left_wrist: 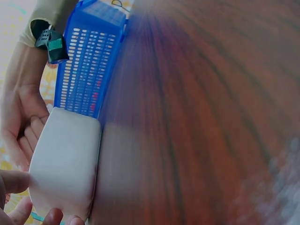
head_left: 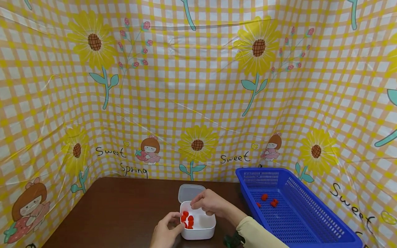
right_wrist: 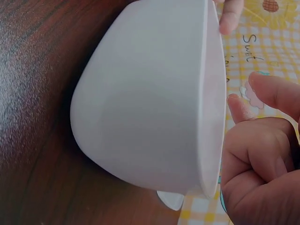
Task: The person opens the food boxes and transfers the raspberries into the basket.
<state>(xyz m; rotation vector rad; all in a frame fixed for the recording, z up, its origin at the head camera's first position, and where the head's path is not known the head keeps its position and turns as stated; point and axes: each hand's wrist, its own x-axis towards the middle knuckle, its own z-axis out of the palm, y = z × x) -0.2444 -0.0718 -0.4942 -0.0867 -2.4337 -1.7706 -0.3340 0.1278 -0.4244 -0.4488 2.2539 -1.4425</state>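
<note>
A white plastic box [head_left: 198,234] without its lid sits on the table near the front, and several small red pieces [head_left: 190,220] lie along its left side inside. My left hand [head_left: 167,229] holds the box at its left front corner, thumb and fingers bent at the wall. Above the box's back part hovers my right hand [head_left: 211,203], its index finger reaching left over the inside. In the right wrist view that hand's thumb and index finger [right_wrist: 276,91] stand apart with nothing seen between them, while the other fingers are folded.
Behind the box lies a translucent lid [head_left: 190,193] on the dark brown table [head_left: 130,206]. A blue perforated basket [head_left: 294,220] stands at the right, holding a few red pieces [head_left: 274,202]. Patterned cloth [head_left: 198,103] hangs around the back and sides.
</note>
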